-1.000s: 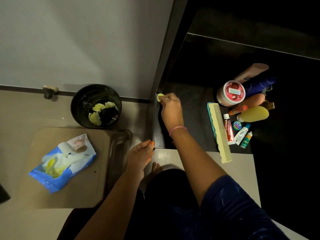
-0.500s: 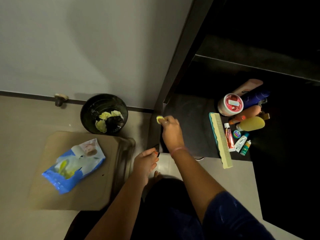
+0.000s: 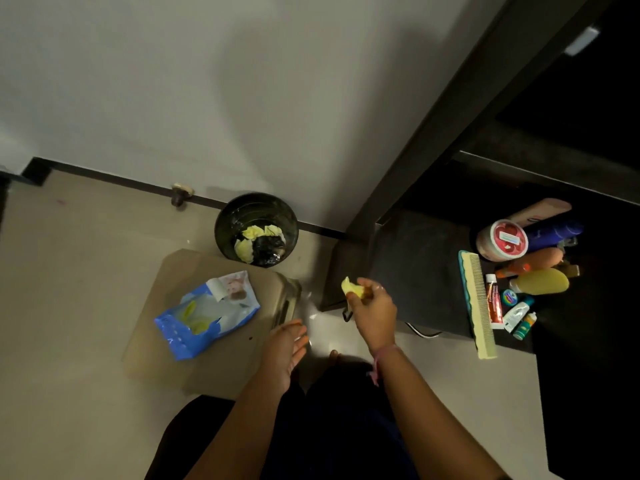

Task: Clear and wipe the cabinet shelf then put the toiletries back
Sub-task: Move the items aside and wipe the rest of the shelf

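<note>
The dark cabinet shelf (image 3: 412, 268) is bare on its left part, so the wiping looks mostly done. The toiletries (image 3: 519, 271) sit bunched on its right part. The black bin (image 3: 256, 230) holds used yellow wipes. The right hand (image 3: 372, 306) pinches a crumpled yellow wipe (image 3: 351, 288). The left hand (image 3: 284, 348) is open, holding nothing. Spreading the toiletries back is probably left.

Matt dark shelf (image 3: 408, 268), glossy plastic wipes packet (image 3: 204, 315), crumpled yellow wipe (image 3: 351, 289).
</note>
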